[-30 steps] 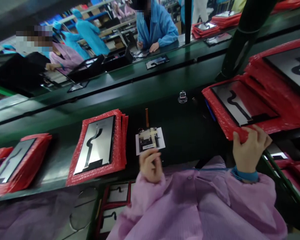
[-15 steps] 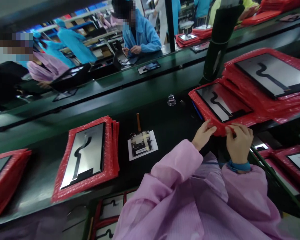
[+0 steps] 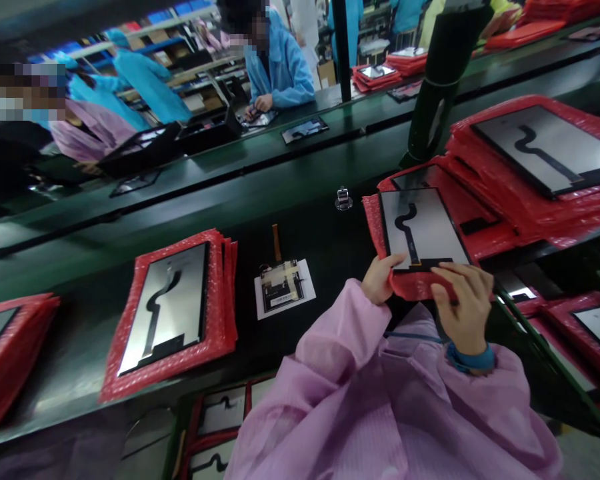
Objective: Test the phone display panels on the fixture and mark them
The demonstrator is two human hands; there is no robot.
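My left hand (image 3: 379, 279) is closed on the lower left corner of an LCD panel (image 3: 427, 223), with its thumb over the front edge. The panel has a silvery back, a black border and a curved black flex cable. It lies tilted on a red bubble-wrap bag (image 3: 413, 287), which shows along its left and front sides. My right hand (image 3: 465, 307) rests at the panel's lower right edge, fingers stretched out and thumb apart over the red wrap. Behind, another panel (image 3: 415, 178) on red wrap is partly covered.
A stack of red bags with a panel (image 3: 540, 147) stands at right. To the left lie a panel on stacked red bags (image 3: 225, 300) and a small circuit assembly (image 3: 280, 283) on white paper. A metal fitting (image 3: 343, 199) sits mid-bench. A green post (image 3: 433, 100) rises behind; co-workers sit across.
The LCD panel on its red bag has come up in front of the panel behind. My left hand has moved left and down; my right hand has shifted down, its fingers now more stretched.
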